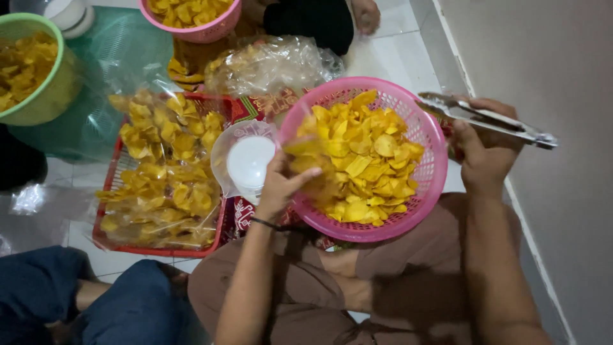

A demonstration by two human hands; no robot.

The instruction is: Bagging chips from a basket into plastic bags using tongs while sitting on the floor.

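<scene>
Holding a clear bag (305,167) of chips pinched in the left hand (279,185) over the pink basket (429,185); right hand (486,148) clasps metal tongs (488,119).

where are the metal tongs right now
In the head view the metal tongs are at the right, held in the right hand just past the right rim of the pink basket of yellow chips, near the wall.
</scene>
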